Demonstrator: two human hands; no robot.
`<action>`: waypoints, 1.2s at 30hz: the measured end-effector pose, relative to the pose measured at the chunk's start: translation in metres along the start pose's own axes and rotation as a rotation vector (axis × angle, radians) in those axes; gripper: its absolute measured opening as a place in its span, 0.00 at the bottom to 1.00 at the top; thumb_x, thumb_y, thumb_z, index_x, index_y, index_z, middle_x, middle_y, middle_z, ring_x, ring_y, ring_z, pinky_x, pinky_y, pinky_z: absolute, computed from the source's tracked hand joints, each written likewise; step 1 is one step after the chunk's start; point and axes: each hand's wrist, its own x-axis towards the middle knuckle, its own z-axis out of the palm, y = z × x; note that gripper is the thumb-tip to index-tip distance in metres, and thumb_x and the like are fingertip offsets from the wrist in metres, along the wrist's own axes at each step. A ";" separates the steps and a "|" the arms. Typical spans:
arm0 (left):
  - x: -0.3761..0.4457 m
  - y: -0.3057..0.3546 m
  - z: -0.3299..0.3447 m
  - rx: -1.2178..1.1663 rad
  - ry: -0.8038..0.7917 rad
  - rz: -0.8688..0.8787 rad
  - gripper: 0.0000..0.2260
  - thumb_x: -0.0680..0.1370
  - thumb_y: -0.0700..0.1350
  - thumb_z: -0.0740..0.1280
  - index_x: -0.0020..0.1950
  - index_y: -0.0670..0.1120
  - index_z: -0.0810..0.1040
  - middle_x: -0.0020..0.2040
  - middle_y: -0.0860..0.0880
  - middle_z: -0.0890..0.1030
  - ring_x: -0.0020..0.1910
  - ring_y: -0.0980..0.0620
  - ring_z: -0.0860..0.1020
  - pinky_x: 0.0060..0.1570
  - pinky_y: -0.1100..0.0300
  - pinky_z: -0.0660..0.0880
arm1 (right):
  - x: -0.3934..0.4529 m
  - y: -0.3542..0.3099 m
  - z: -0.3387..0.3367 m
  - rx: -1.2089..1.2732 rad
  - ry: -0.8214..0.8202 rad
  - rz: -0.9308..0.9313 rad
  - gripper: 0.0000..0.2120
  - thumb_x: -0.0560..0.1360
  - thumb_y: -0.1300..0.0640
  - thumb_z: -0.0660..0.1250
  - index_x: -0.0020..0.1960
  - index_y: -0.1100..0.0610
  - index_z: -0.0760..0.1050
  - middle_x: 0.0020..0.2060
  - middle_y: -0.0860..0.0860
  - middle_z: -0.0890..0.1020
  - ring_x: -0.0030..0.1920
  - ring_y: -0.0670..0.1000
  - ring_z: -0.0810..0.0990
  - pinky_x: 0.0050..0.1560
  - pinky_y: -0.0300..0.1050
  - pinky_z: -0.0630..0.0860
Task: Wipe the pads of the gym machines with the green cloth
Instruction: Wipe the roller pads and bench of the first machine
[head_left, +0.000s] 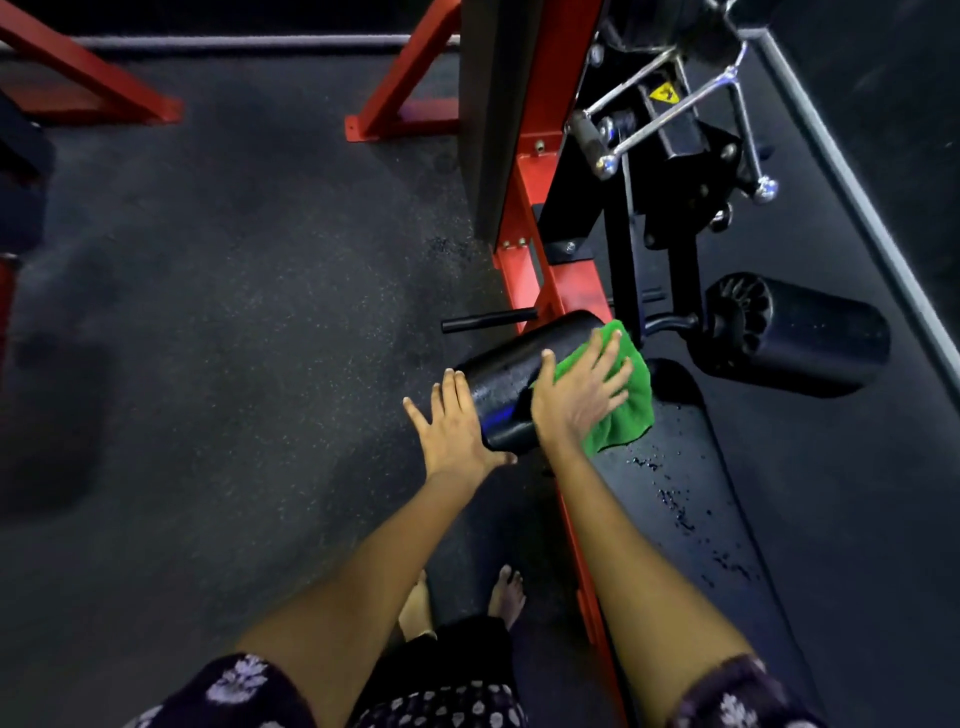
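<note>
Fuzzy green cloth (626, 402) lies under my flat, spread right hand (582, 392) on the smooth black roller pad (511, 374); my left hand (449, 421) steadies its end, fingers straight.

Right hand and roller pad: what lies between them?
The green cloth, pressed flat under the right hand on the roller pad, in the head view.

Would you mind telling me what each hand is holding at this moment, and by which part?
Neither hand grips anything. The right hand presses the green cloth flat against the roller pad, and the left hand rests open-fingered on that pad's near end.
</note>
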 end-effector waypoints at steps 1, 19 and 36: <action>0.000 -0.001 0.001 -0.003 0.002 0.002 0.59 0.64 0.68 0.71 0.76 0.40 0.37 0.78 0.46 0.43 0.77 0.47 0.47 0.70 0.36 0.41 | 0.001 0.006 0.000 0.094 0.088 0.017 0.35 0.75 0.49 0.66 0.75 0.62 0.55 0.75 0.58 0.58 0.72 0.62 0.57 0.69 0.61 0.57; 0.029 -0.025 -0.021 -0.160 -0.018 0.160 0.49 0.58 0.67 0.75 0.67 0.42 0.60 0.66 0.45 0.62 0.69 0.43 0.63 0.71 0.39 0.52 | 0.002 0.028 -0.021 -0.376 -0.213 -0.418 0.31 0.73 0.33 0.58 0.74 0.40 0.59 0.73 0.56 0.62 0.72 0.62 0.56 0.67 0.70 0.52; 0.040 -0.030 -0.020 -0.242 -0.176 0.106 0.55 0.61 0.62 0.76 0.77 0.48 0.48 0.77 0.50 0.53 0.77 0.49 0.48 0.67 0.29 0.40 | -0.008 -0.004 -0.011 -0.356 -0.144 -0.647 0.23 0.73 0.38 0.61 0.60 0.51 0.77 0.58 0.53 0.78 0.59 0.59 0.73 0.57 0.62 0.67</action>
